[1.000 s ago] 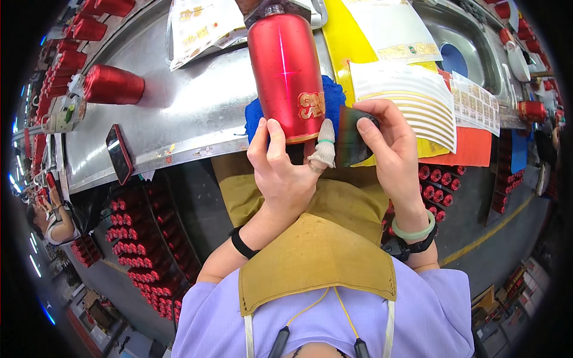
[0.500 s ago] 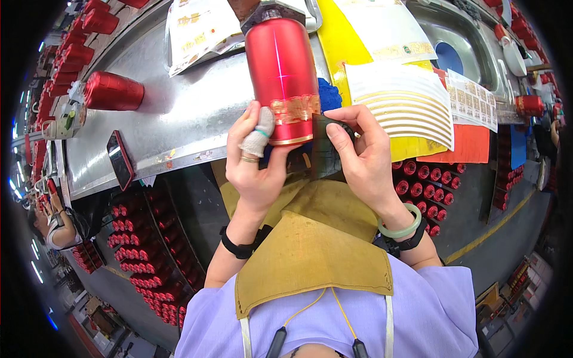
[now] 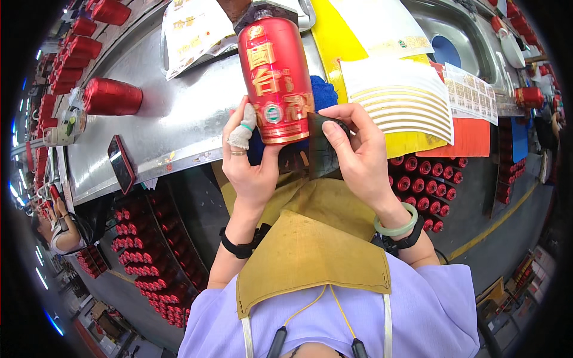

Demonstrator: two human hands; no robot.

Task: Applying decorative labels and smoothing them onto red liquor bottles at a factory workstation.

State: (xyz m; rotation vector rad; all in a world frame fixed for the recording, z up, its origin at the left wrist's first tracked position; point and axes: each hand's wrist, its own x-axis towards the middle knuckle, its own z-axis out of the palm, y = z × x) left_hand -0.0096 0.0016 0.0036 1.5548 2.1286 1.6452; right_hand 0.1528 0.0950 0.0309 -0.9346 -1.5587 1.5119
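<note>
A glossy red bottle [image 3: 271, 65] with raised gold characters and a round green-and-white mark lies with its neck in a dark holder [image 3: 253, 12] and its base toward me. My left hand [image 3: 250, 161] grips its lower left side, the thumb by the base; a white cloth cover [image 3: 241, 136] wraps one finger. In my right hand [image 3: 361, 149], thumb and fingers pinch a thin, dark, flat scraper-like sheet [image 3: 321, 146], whose edge is against the bottle's lower right side. Behind that hand shows a blue cloth [image 3: 323, 92].
Sheets of gold curved strips [image 3: 400, 101] lie on yellow and red sheets at right, near a sink [image 3: 477, 53]. A phone [image 3: 121, 164] and another red bottle [image 3: 112, 96] are on the metal table at left. Racked red bottles [image 3: 427, 185] stand below. A person [image 3: 62, 230] works far left.
The bottle has turned about its length: the gold characters now face up, where plain red and a gold band showed. Both hands stay near its base.
</note>
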